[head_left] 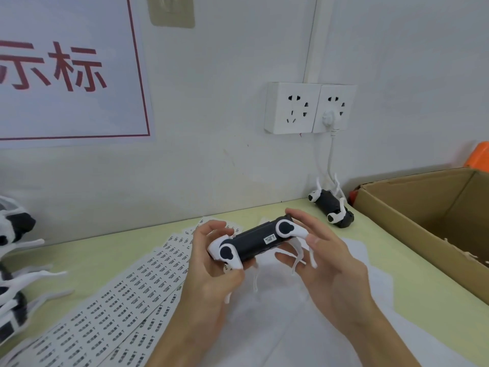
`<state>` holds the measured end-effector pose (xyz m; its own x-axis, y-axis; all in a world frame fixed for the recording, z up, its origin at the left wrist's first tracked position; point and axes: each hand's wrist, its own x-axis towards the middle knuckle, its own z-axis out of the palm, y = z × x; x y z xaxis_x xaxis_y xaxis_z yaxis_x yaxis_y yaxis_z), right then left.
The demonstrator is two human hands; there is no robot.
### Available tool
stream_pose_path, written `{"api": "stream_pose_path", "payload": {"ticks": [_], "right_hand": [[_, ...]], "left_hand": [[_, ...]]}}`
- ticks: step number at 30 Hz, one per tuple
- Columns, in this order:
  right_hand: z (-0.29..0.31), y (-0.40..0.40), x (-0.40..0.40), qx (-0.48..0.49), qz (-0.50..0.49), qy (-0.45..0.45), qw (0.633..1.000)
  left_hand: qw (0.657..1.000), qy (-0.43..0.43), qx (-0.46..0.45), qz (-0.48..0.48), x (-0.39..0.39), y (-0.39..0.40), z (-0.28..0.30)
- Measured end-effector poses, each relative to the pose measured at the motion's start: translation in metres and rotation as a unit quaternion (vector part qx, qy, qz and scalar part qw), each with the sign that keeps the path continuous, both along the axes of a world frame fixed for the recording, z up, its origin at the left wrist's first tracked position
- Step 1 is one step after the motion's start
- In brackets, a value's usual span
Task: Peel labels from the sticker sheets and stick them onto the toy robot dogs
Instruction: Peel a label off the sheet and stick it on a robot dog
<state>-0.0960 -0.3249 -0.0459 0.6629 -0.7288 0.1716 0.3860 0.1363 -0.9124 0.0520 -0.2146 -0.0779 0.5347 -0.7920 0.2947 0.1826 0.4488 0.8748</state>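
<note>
Head view: both hands hold a toy dog (260, 241) above the table (111, 263). Left hand (211, 263) grips its left end; right hand (321, 256) fingers, apparently loosely curled, touch its right end. Sticker sheets (127, 295) lie lower left.

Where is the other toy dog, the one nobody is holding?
In the head view, the other toy dog lies far right on the table, against the wall, beside the cardboard box.
</note>
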Motion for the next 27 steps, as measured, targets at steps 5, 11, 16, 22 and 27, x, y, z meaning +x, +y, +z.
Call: {"api": "stream_pose_path", "payload": {"ticks": [5, 11, 16, 22, 27], "right_hand": [[-0.002, 0.001, 0.001, 0.016, -0.015, -0.011, 1.000], [0.002, -0.001, 0.006, 0.077, -0.054, 0.000, 0.996], [0.005, -0.007, 0.001, 0.193, -0.087, -0.005, 0.977], [-0.004, -0.010, -0.005, 0.308, -0.068, -0.017, 0.949], [-0.003, -0.010, -0.005, 0.275, -0.044, -0.112, 0.954]], "left_hand": [[1.000, 0.015, 0.015, -0.004, -0.002, 0.001, 0.004], [0.998, 0.036, 0.038, -0.028, -0.009, 0.001, 0.015], [0.997, -0.036, 0.063, -0.014, -0.017, -0.004, 0.024], [0.989, -0.126, 0.058, 0.053, -0.019, -0.005, 0.035], [0.985, -0.114, 0.086, 0.095, -0.012, -0.006, 0.031]]}}
